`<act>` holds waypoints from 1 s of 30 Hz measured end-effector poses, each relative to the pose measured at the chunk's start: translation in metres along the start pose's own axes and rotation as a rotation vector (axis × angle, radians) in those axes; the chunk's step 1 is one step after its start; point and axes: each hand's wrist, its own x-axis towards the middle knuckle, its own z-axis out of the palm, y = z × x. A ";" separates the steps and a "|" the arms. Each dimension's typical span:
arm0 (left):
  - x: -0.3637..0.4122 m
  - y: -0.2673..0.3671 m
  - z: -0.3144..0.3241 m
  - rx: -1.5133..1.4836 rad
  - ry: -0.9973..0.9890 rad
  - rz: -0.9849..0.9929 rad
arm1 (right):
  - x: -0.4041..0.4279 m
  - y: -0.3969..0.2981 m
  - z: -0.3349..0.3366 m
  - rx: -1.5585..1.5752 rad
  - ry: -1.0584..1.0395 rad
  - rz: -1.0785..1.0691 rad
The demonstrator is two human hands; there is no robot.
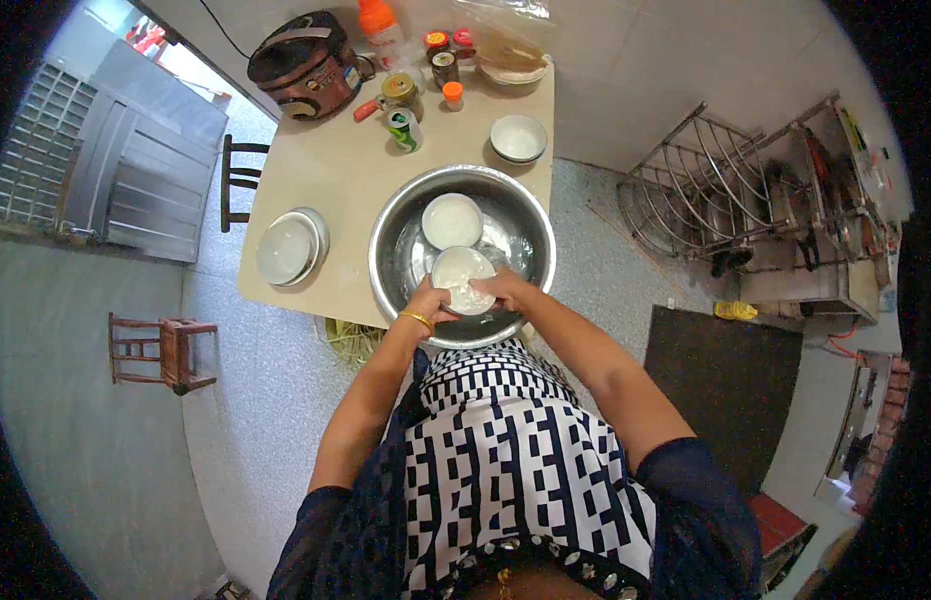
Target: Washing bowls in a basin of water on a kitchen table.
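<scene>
A large metal basin (381, 225) stands at the near edge of the table, with some water in it. My left hand (433, 301) grips the left rim of a white bowl (463, 274) held over the basin; the bowl has whitish liquid or wet streaks inside. The fingers of my right hand (503, 289) are at the bowl's right side, partly inside it; their exact grip is hard to tell. A second white bowl (452, 220) lies in the basin just beyond. Stacked white dishes (285, 249) stand left of the basin, and stacked bowls (518, 139) stand behind it to the right.
On the table (345, 165) are an opened drink can (404, 131), jars, a rice cooker (308, 71), an orange-capped bottle (381, 34) and a bagged bowl (514, 73). A metal rack (705, 180) stands to the right. Chairs (177, 352) stand at the left.
</scene>
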 end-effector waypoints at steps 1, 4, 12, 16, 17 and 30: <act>-0.007 0.003 0.000 0.076 0.021 -0.007 | -0.012 -0.025 0.009 -0.180 -0.062 -0.145; -0.015 0.009 0.003 0.109 0.014 -0.017 | -0.017 -0.065 0.011 -0.769 0.003 -0.485; -0.027 0.030 -0.007 -0.145 -0.146 -0.232 | -0.028 -0.119 0.043 -1.395 -0.384 -1.280; -0.040 0.027 0.010 -0.066 -0.022 0.025 | -0.022 -0.124 0.038 -1.246 -0.340 -1.068; -0.042 0.027 0.012 -0.063 0.017 0.124 | -0.021 -0.123 0.036 -1.248 -0.339 -1.068; 0.002 0.008 -0.001 -0.263 0.408 0.455 | -0.040 -0.061 0.033 0.168 -0.286 0.115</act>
